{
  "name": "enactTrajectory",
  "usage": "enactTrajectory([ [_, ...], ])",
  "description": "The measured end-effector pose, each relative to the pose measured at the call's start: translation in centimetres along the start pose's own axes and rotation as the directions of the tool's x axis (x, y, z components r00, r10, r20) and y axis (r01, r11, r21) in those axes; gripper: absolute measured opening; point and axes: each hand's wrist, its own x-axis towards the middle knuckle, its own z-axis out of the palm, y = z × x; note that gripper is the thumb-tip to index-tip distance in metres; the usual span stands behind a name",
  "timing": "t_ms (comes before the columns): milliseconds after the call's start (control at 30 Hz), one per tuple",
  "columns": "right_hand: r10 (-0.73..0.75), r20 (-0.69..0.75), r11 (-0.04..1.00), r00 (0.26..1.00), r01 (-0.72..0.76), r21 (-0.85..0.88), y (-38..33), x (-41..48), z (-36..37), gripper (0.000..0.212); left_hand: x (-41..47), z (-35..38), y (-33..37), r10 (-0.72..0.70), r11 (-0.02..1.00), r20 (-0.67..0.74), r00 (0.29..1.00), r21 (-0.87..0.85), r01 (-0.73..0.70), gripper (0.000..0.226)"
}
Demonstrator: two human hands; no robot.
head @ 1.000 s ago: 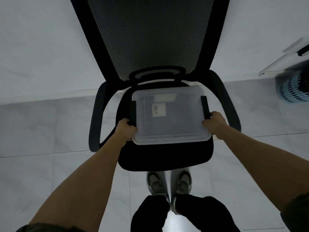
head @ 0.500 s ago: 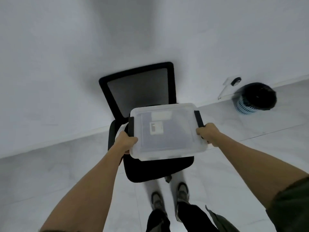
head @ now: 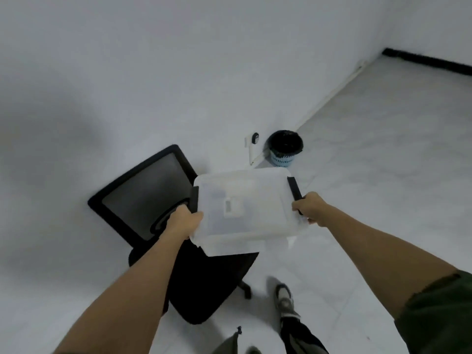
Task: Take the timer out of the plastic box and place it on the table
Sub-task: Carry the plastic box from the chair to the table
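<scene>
I hold a translucent plastic box (head: 255, 226) with a lid and black side latches in the air, in front of me. My left hand (head: 185, 222) grips its left edge by the latch. My right hand (head: 309, 206) grips its right edge by the other latch. A small white label shows through the lid. The timer is not visible; the cloudy lid hides what is inside. No table is in view.
A black mesh office chair (head: 158, 200) stands below and left of the box, against the white wall. A black-lined blue waste bin (head: 284, 149) sits by the wall further back. White tiled floor stretches to the right. My shoe (head: 284, 300) is on the floor.
I lifted the box off the chair seat and carried it up and to the right. My view swung right, so the chair now lies left and below.
</scene>
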Motion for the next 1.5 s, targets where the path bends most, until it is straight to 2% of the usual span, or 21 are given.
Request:
enactTrajectory([
  [100,0.055,-0.100,0.991,0.993,-0.042,0.130,4.5,-4.0,-3.8,0.035,-2.6,1.8,3.8,0.135,0.989,0.073,0.988,0.050,-0.139,0.026],
  [267,0.150,-0.187,0.954,0.971,-0.093,0.285,11.0,-9.6,-10.0,0.028,-6.2,6.3,9.9,0.310,0.932,0.178,0.934,0.137,-0.335,0.025],
  [367,0.234,-0.284,0.913,0.930,-0.109,0.393,17.7,-13.7,-15.0,0.030,-10.7,11.4,14.8,0.418,0.868,0.285,0.862,0.156,-0.472,0.020],
  [467,0.312,-0.362,0.877,0.879,-0.120,0.465,24.1,-17.7,-19.5,0.034,-14.7,17.1,19.3,0.463,0.826,0.389,0.796,0.135,-0.547,0.017],
  [600,0.426,-0.462,0.818,0.778,-0.112,0.565,34.1,-24.3,-25.5,0.025,-22.4,26.8,24.9,0.534,0.739,0.492,0.688,0.123,-0.662,0.028],
  [800,0.557,-0.522,0.734,0.646,-0.091,0.673,48.6,-34.1,-32.0,0.024,-35.6,41.1,29.9,0.604,0.604,0.603,0.520,0.079,-0.793,0.023],
  [967,0.697,-0.547,0.635,0.464,-0.046,0.771,60.2,-43.7,-36.0,0.030,-48.5,53.2,32.7,0.594,0.475,0.735,0.327,0.008,-0.880,0.021],
  [1100,0.779,-0.534,0.572,0.328,-0.023,0.820,67.1,-49.3,-38.0,0.016,-56.8,61.6,34.9,0.564,0.381,0.806,0.182,-0.059,-0.923,0.016],
  [1233,0.855,-0.480,0.487,0.197,0.014,0.873,73.7,-53.3,-39.6,0.018,-65.2,69.8,36.7,0.500,0.310,0.865,0.037,-0.139,-0.941,0.016],
  [1300,0.892,-0.439,0.434,0.108,0.065,0.898,77.7,-55.7,-40.5,0.019,-70.4,74.4,37.4,0.447,0.274,0.893,-0.049,-0.188,-0.943,0.017],
  [1500,0.955,-0.289,0.296,-0.066,0.164,0.941,84.8,-63.0,-41.1,0.024,-84.3,83.0,38.1,0.336,0.126,0.903,-0.267,-0.324,-0.938,0.021],
])
